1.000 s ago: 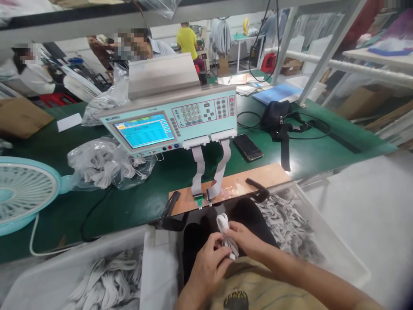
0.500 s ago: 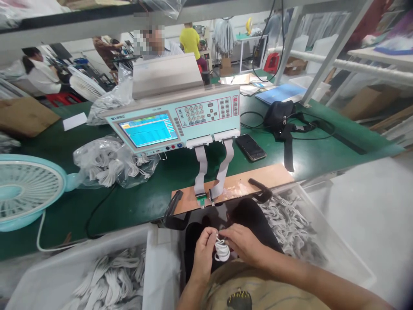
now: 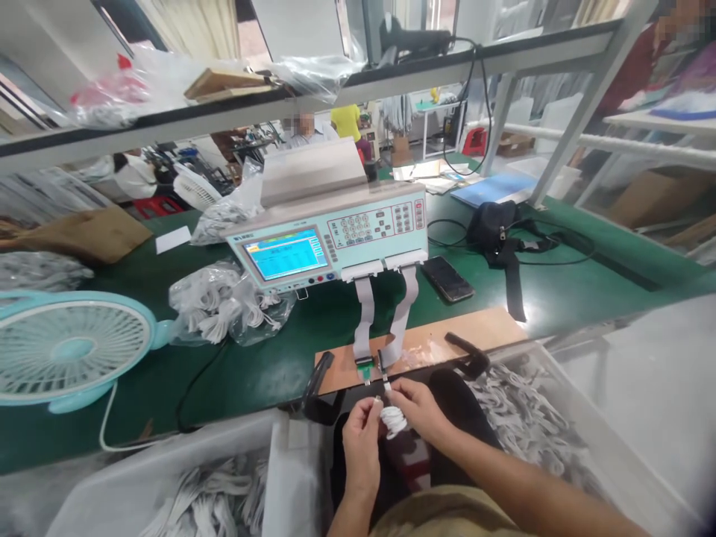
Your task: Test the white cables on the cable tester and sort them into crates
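White, thin cable wound into a small coil [image 3: 394, 424] hangs between my hands, just short of the desk's front edge; take it as the clock's centre. My right hand [image 3: 421, 412] has its fingers pinched on a small white plug [image 3: 388, 388], right at the slim metal-ended connector [image 3: 385, 377] near twelve; I cannot tell whether the two are mated. My left hand [image 3: 361, 441] has thumb and finger squeezed on the cable's other tip [image 3: 378, 400], apart from the small green circuit board [image 3: 365, 371] at eleven.

I judge the step in hand to be lining up the first end. The next move seems to call for a straight, gentle push, with the loose tip kept free of the coil.

The green, glossy desk [image 3: 268, 384] carries an orange-brown strip of board [image 3: 486, 328] held by black clamps, a pale blue instrument with a lit screen [image 3: 330, 242] at eleven, a black phone [image 3: 448, 280] at one, a clear plastic bag of white cables [image 3: 224, 306] at ten and a turquoise fan [image 3: 72, 349] past nine. White plastic bins of cable flank me at three and eight. Beyond, near twelve, is a person in a yellow top [image 3: 345, 121].
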A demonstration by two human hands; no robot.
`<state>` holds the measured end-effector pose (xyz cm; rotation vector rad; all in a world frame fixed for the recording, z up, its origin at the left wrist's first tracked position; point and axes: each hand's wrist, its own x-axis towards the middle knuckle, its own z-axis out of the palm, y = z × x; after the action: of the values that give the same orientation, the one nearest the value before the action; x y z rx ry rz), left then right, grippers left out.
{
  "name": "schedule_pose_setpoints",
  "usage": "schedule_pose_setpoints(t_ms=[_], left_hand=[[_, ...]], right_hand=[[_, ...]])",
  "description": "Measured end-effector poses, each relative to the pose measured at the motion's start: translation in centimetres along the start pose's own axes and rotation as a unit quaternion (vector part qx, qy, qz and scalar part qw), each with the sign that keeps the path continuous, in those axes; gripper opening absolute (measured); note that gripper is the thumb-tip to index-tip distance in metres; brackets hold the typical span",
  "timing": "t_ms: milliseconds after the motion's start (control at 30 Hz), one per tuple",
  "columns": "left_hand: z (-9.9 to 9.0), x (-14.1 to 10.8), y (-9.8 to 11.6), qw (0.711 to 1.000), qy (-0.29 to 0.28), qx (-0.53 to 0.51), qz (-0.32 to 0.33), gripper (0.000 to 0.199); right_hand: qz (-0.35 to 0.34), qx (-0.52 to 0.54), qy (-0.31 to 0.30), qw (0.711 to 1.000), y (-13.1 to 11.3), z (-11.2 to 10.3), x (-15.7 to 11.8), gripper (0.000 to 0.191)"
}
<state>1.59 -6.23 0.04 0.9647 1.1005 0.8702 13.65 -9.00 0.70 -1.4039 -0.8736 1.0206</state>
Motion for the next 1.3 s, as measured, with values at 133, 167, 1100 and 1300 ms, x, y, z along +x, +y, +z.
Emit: schedule_pose_setpoints(t_ms=[133,167,1100,1300], left_hand=[[-0.3,0.4,0.0,0.999,-0.028,-0.027,-0.017,0.029],[-0.4,0.5,0.0,0.999,-0.033,-0.019,-0.014,0.029],[1.0,2.7,-0.1,0.996,0.018,0.057,0.066,0.03],[-1.3,-0.8,3.7,0.985,0.056,0.118,0.11,0.026]], right_hand=[[0.012,0.012,0.012,1.0,0.1,0.1,0.4,0.024],[0.012,0.015,0.011,1.0,0.1,0.1,0.4,0.024],[0.121,0.128,0.002,0.984,-2.2,0.7,0.7,0.033],[0.115,0.062,0.021,0.991,-0.9,-0.3,0.9,0.034]])
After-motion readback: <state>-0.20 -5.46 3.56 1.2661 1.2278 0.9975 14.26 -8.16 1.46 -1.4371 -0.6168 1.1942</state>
